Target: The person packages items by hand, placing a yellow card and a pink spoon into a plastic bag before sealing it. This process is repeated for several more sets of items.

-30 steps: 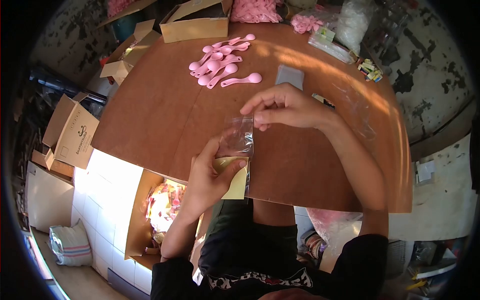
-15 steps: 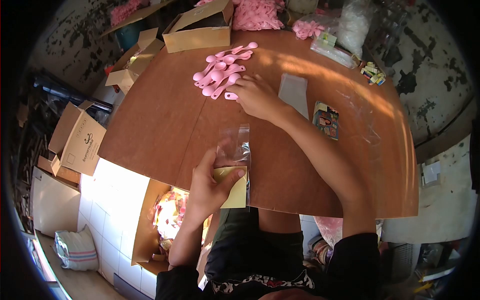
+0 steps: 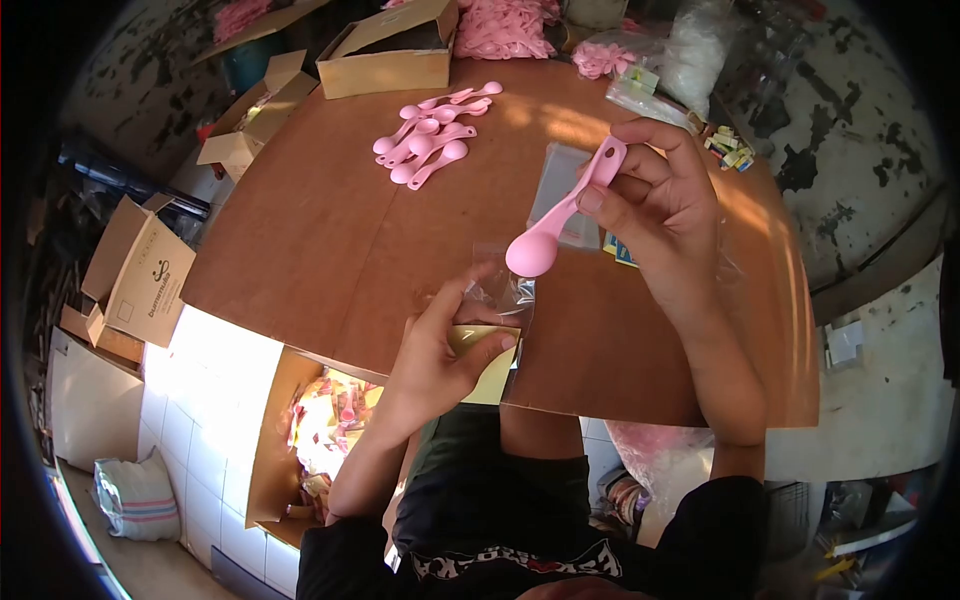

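Observation:
A pink measuring spoon [image 3: 533, 250] hangs bowl down from my right hand [image 3: 655, 205], which pinches its handle between thumb and fingers. My left hand [image 3: 440, 355] grips a clear plastic bag [image 3: 505, 290] with a yellow card [image 3: 490, 378] in its lower part. The bag's upper end lies near the spoon's bowl; a gap or contact there is hard to judge. Further back on the brown table [image 3: 300, 225] lies a loose pile of pink spoons [image 3: 425, 140]. Behind my right hand is a stack of clear bags [image 3: 562, 190].
An open cardboard box [image 3: 385, 70] stands at the table's back edge, beside a heap of pink pieces [image 3: 505, 30]. Small yellow boxes [image 3: 730, 148] lie at the back right. Below the left edge, a carton [image 3: 270, 440] holds several packed items. A colourful card pack [image 3: 620, 250] is partly hidden.
My right hand has come away from the spoon pile, toward me and to the right, lifting one pink spoon. My left hand still holds the bag and card, slightly further right.

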Available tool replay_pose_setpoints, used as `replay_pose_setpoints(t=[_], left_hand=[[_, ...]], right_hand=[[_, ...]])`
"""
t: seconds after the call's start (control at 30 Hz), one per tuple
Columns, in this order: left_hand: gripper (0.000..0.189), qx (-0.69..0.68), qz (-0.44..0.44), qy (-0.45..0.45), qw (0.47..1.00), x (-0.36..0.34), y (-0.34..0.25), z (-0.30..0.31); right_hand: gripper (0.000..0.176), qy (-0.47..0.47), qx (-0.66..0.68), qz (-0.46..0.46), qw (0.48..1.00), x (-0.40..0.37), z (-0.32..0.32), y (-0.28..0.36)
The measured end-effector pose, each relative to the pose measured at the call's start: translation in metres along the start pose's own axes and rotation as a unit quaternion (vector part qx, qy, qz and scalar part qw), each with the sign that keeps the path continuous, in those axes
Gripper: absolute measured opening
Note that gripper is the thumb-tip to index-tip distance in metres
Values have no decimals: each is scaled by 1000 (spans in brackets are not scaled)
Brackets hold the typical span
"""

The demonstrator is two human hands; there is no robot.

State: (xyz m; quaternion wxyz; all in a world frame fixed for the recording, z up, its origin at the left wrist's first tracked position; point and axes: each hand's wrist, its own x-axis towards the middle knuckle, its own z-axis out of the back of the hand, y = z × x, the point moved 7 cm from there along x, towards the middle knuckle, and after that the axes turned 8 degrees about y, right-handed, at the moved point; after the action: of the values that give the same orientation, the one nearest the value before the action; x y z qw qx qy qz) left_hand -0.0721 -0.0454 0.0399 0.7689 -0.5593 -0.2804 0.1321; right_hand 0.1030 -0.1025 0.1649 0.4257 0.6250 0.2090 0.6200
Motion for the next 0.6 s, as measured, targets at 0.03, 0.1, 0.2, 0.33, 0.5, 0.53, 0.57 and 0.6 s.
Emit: replay_pose_setpoints(t=[0.03, 0.1, 0.2, 0.33, 0.5, 0.53, 0.57, 0.6], left_hand=[[67, -2, -20, 18, 1000, 0, -6, -4], [65, -41, -25, 10, 999, 0, -10, -8], [61, -65, -27, -5, 998, -1, -15, -7], [46, -114, -40, -17, 993, -3, -17, -8], [35, -54, -55, -20, 997, -3, -20, -2], [34, -45, -56, -11, 997, -2, -24, -2], [34, -45, -57, -11, 997, -3, -27, -2], [33, -13, -51, -11, 999, -4, -28, -1]], right_hand=[[42, 19, -6, -8, 1000, -2, -4, -2], [41, 44, 0, -31, 999, -7, -11, -10], [41, 88, -14, -50, 995, -14, -23, -18], [41, 104, -87, -15, 991, -24, -36, -20], [28, 97, -177, 15, 979, -29, -41, -6], [22, 121, -232, 41, 964, -29, -43, -1], [16, 144, -285, 67, 945, -30, -47, 3], [16, 144, -286, 68, 945, -31, -47, 4]])
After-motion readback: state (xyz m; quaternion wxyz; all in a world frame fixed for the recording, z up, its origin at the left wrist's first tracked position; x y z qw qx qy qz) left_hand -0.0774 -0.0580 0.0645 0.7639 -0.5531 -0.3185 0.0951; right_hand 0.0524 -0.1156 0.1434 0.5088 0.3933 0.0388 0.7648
